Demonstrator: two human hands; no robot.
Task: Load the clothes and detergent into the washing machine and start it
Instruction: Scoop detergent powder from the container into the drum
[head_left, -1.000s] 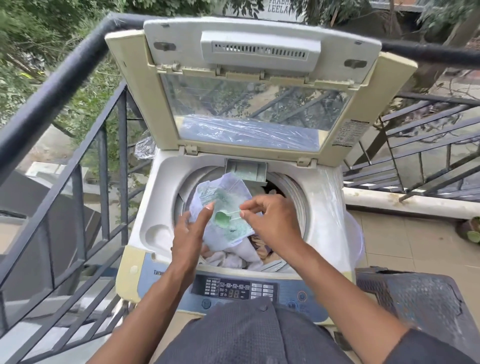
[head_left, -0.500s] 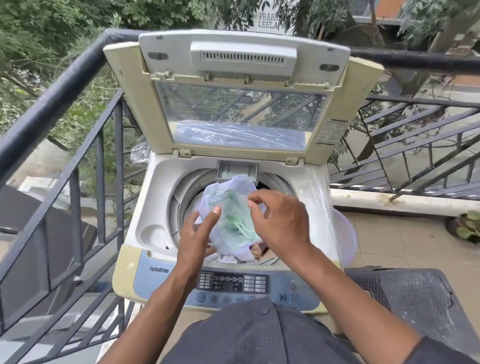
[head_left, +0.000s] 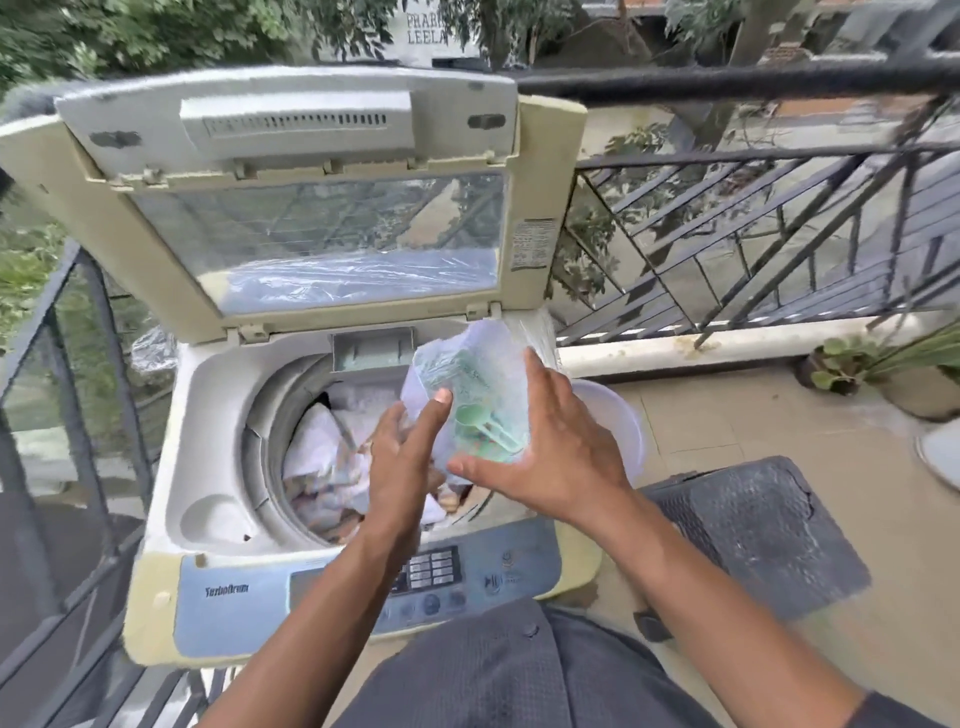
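Observation:
The top-loading washing machine (head_left: 218, 519) stands with its lid (head_left: 291, 156) raised. White and patterned clothes (head_left: 322, 457) lie in the drum. Over the drum's right side I hold a clear plastic detergent bag (head_left: 483, 374) with a green scoop (head_left: 475, 418) inside it. My left hand (head_left: 400, 462) grips the bag's left side, thumb on the front. My right hand (head_left: 561, 457) lies against the bag's right side with fingers straight and spread, thumb under its bottom. The control panel (head_left: 431, 571) is at the front, partly hidden by my left forearm.
Black metal railings (head_left: 779, 218) enclose the balcony left, behind and right. A dark plastic stool (head_left: 753, 530) stands right of the machine, a pale round tub (head_left: 618, 421) beside it, and potted plants (head_left: 841, 364) at the far right on the tiled floor.
The bag has moved right and a little up, over the drum's right edge. My right hand has let go of its pinch and spread flat on the bag. The view swung right.

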